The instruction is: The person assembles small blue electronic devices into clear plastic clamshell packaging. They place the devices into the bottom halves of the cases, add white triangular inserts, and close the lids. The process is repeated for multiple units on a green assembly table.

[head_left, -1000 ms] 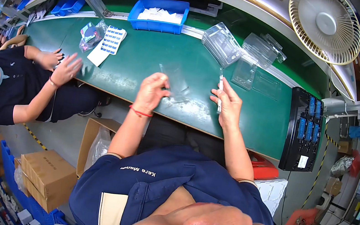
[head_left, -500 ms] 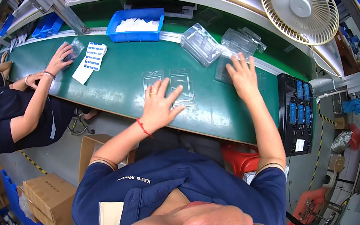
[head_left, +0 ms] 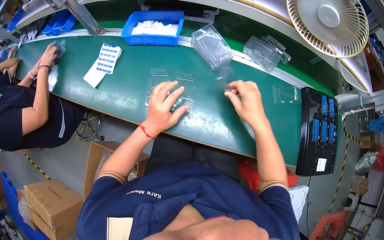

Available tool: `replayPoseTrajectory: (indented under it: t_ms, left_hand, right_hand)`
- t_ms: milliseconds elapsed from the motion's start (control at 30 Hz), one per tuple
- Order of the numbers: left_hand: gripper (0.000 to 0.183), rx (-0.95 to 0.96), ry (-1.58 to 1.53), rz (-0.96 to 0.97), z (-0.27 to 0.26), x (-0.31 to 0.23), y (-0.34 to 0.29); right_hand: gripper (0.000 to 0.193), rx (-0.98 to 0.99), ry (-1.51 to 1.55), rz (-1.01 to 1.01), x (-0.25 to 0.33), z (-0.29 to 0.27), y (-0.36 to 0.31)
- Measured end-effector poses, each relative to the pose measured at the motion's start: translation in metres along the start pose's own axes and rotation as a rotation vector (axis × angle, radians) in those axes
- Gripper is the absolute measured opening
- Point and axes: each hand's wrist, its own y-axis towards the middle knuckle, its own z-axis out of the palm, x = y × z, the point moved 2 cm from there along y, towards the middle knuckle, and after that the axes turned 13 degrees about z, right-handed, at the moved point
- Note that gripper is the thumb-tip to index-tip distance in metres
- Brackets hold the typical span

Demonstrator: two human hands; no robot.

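My left hand (head_left: pixel 162 106) lies with spread fingers over two clear plastic blister trays (head_left: pixel 188 82), set side by side on the green table. To the right of them, my right hand (head_left: pixel 248 103) has its fingers pinched on a thin clear plastic tray (head_left: pixel 224 71), blurred and partly see-through. Beyond it leans a stack of nested clear trays (head_left: pixel 212 46). More clear plastic trays (head_left: pixel 264 52) lie against the rail at the back. A single clear tray (head_left: pixel 286 95) rests to the right of my right hand.
A black rack with blue parts (head_left: pixel 318 133) stands at the table's right end. A blue bin (head_left: pixel 153 27) of white pieces sits at the back. A sticker sheet (head_left: pixel 107 59) lies to the left. A co-worker (head_left: pixel 32 102) sits at far left; a fan (head_left: pixel 328 16) hangs above.
My right hand has come left and nearer from the trays at the right, its spread fingers now closed on a clear tray. The two trays under my left hand are closer together.
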Motion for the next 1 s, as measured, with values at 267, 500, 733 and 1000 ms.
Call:
replayPoseTrajectory:
  t_ms: [267, 500, 733, 1000]
  left_hand:
    - [0.01, -0.293, -1.251, -0.683, 0.078, -0.044, 0.036]
    - [0.01, -0.279, -1.35, -0.744, 0.079, -0.047, 0.039]
    - [0.01, -0.377, -1.313, -0.934, 0.073, -0.014, 0.024]
    - [0.006, -0.227, -1.442, -0.846, 0.079, -0.032, 0.031]
  right_hand:
    - [0.019, 0.013, 0.566, 0.352, 0.009, 0.021, -0.031]
    - [0.018, -0.142, 0.464, 0.236, 0.011, 0.031, -0.047]
    - [0.024, -0.31, 0.145, 0.546, -0.009, 0.004, -0.051]
    - [0.055, -0.291, 0.334, 0.192, 0.008, 0.046, -0.05]
